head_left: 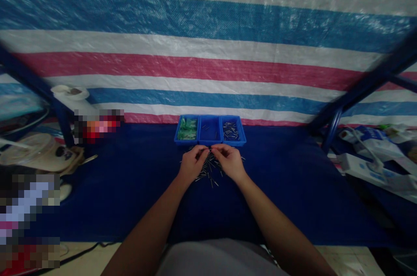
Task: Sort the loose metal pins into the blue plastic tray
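My left hand (193, 163) and my right hand (230, 162) meet above a loose pile of thin dark and silvery metal pins (211, 171) on the blue surface. Both are closed, thumb against forefinger, with the fingertips nearly touching each other. Whatever they pinch is too small to make out. Just beyond the hands are three blue bins (210, 142) side by side. Green pieces (188, 128) fill the left bin, a few thin bits lie in the middle one, and several thin metal pins (230, 130) are in the right one.
A striped plastic sheet (208, 67) hangs behind the blue surface (137, 189). Blue metal bars (355, 89) slant at both sides. On the left are a white cylinder (73, 98) and a translucent tub (35, 152). A white power strip (361, 169) and plastic packets (374, 141) lie right.
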`<state>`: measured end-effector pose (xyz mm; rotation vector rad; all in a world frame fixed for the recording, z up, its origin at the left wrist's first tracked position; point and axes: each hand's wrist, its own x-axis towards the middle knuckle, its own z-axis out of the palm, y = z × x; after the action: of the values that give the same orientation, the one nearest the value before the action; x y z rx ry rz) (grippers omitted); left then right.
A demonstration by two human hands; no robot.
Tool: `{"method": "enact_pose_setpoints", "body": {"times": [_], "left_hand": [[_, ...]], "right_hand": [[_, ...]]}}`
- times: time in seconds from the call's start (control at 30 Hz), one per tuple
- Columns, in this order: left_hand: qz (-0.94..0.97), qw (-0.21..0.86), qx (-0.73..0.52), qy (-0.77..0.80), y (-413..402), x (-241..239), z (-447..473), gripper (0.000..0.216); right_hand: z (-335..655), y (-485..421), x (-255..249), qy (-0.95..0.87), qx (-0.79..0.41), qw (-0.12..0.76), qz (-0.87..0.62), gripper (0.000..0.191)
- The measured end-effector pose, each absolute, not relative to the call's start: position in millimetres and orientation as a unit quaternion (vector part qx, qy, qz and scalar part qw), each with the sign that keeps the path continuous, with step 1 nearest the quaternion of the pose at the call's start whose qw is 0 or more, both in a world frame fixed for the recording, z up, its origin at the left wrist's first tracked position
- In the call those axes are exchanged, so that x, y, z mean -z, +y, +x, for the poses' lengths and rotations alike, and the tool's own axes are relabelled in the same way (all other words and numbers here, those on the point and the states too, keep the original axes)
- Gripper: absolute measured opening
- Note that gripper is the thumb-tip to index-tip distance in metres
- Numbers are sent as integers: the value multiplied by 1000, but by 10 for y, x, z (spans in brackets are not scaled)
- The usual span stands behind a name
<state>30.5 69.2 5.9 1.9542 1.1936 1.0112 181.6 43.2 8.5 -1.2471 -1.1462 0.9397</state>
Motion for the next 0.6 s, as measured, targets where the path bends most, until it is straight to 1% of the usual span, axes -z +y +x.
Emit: {"method": "enact_pose_setpoints", "body": {"times": [0.2,0.43,0.6], "left_hand": [[743,307,-393,446,696,-56,302,25],[754,290,-369,460,709,-38,275,38],[743,302,-385,457,696,-52,302,27]], "right_hand": [[1829,429,-94,-495,-391,564,-532,21],[1811,407,-124,-504,-385,561,-532,20],[1836,433,-85,-498,-384,564,-535,19]]}}
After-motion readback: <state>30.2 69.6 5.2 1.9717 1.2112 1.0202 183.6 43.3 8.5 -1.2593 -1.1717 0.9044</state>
